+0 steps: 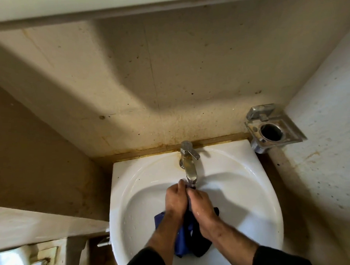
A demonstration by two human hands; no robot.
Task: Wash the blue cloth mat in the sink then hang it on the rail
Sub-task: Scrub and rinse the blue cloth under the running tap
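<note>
Both hands grip the blue cloth mat (pixel 183 238) – left hand (pixel 176 198) and right hand (pixel 201 205) pinch its top edge together just under the tap (pixel 189 163), and the rest hangs down below the fingers into the sink (pixel 252 189).

In front of me a beige wall (pixel 167 72) fills the upper and middle of the frame, speckled with dark spots and stained brownish along its lower edge. A broad shadow slants across it from the upper left. A pale ledge (pixel 124 8) runs along the top of the frame. At the right, a whitish side wall (pixel 329 105) carries a square metal holder (pixel 272 126) with a round opening. At the lower left I see a cream ledge (pixel 33 224) and, below it, part of a white fixture (pixel 9 263).
</note>
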